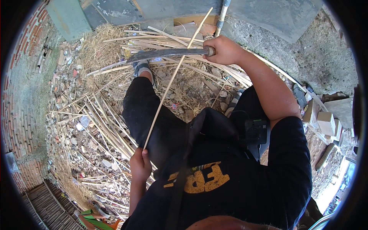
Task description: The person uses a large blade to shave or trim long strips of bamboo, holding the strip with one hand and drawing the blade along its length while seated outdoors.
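My right hand (225, 50), at the end of a bent bare arm, is wrapped round the wooden handle of a machete (159, 53). Its long, dark, slightly curved blade extends left across the far part of the view. My left hand (140, 164) grips the near end of a thin pale bamboo strip (168, 85), thumb along it. The strip slants up and away to the right, over my left thigh, and crosses the blade close to the handle. Whether strip and blade touch, I cannot tell. The left fingers are partly hidden.
Loose bamboo strips (103, 122) lie left of my legs, more (153, 40) beyond my feet. Rubble and dry straw (100, 48) cover the ground. A brick wall (23, 96) bounds the left, grey panels (264, 15) the far side. At right are blocks (326, 123) and a brush (325, 157).
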`<action>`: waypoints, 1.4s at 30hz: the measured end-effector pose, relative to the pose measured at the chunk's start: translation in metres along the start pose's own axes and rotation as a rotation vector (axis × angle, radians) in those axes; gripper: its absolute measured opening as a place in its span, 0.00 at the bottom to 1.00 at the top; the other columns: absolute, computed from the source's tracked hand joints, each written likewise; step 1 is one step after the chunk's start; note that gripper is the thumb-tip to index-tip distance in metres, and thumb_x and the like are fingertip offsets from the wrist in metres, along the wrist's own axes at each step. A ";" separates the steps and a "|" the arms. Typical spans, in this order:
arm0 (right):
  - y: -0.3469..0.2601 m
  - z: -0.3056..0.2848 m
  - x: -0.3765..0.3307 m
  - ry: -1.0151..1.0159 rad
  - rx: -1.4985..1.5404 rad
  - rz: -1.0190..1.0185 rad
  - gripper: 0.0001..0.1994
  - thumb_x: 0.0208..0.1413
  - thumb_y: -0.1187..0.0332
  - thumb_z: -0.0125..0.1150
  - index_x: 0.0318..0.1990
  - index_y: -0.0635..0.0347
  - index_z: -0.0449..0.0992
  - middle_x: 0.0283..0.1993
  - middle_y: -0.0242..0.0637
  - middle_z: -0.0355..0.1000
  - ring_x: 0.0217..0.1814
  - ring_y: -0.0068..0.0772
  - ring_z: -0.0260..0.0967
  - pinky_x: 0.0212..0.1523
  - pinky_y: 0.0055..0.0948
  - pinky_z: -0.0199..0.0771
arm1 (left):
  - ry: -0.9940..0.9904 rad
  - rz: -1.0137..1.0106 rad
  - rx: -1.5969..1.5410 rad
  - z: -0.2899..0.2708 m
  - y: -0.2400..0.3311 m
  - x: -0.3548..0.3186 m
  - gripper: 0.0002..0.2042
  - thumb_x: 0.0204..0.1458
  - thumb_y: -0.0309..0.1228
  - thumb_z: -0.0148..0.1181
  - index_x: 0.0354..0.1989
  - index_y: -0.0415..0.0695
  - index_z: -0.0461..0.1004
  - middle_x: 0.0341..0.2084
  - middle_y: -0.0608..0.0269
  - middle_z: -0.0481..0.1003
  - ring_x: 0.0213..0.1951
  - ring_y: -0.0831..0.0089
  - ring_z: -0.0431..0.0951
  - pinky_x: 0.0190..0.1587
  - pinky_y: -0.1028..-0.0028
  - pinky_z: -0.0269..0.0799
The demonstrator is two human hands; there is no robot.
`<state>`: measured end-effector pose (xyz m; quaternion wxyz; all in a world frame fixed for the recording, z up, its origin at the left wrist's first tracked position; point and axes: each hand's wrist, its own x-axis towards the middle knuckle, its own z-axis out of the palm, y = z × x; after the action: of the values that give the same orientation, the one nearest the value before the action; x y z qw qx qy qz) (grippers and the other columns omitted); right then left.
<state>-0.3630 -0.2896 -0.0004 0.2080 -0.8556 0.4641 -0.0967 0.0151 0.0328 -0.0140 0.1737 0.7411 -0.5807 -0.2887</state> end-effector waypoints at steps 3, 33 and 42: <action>0.001 0.001 0.000 0.021 -0.002 -0.019 0.13 0.50 0.60 0.68 0.38 0.57 0.80 0.25 0.44 0.76 0.32 0.47 0.77 0.36 0.45 0.75 | 0.005 0.008 -0.007 0.001 -0.002 0.000 0.19 0.68 0.41 0.46 0.27 0.39 0.66 0.14 0.46 0.68 0.21 0.44 0.73 0.25 0.57 0.64; 0.002 0.005 0.003 0.026 0.036 -0.029 0.13 0.50 0.59 0.67 0.36 0.59 0.79 0.27 0.46 0.76 0.33 0.47 0.77 0.36 0.44 0.75 | 0.021 0.060 -0.029 0.002 -0.005 0.001 0.21 0.68 0.43 0.45 0.28 0.39 0.67 0.14 0.48 0.67 0.20 0.47 0.72 0.25 0.59 0.64; -0.008 -0.002 -0.001 -0.035 0.017 0.030 0.14 0.50 0.59 0.66 0.38 0.59 0.79 0.29 0.46 0.77 0.35 0.49 0.78 0.38 0.44 0.76 | 0.004 0.039 0.022 0.001 -0.004 0.001 0.18 0.67 0.40 0.45 0.29 0.38 0.68 0.16 0.45 0.69 0.23 0.41 0.73 0.26 0.55 0.65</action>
<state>-0.3586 -0.2854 0.0053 0.2246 -0.8484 0.4721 -0.0825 0.0176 0.0331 -0.0173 0.1725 0.7322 -0.5977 -0.2773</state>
